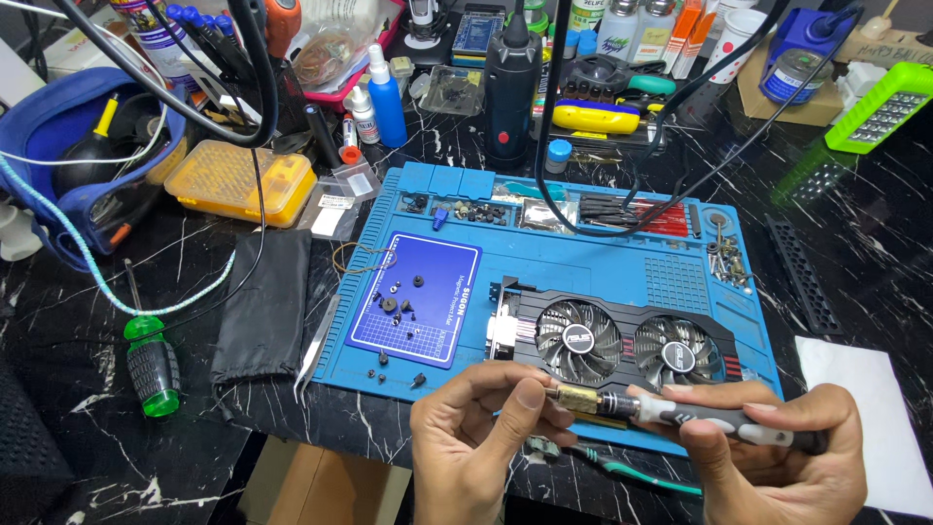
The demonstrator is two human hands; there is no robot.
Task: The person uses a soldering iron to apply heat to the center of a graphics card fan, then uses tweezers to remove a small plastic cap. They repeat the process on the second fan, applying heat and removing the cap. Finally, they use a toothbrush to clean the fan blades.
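the screwdriver (709, 420) lies level between both hands near the table's front edge. the right hand (777, 457) is wrapped shut around its grey handle; the left hand (476, 437) pinches the brass end (575, 399) with thumb and fingertips. just beyond the hands the graphics card (612, 340) sits on the blue mat (603, 258), both fans on, seemingly not yet opened. loose screws (398, 306) dot the small pad beyond the left hand, so some have been taken out.
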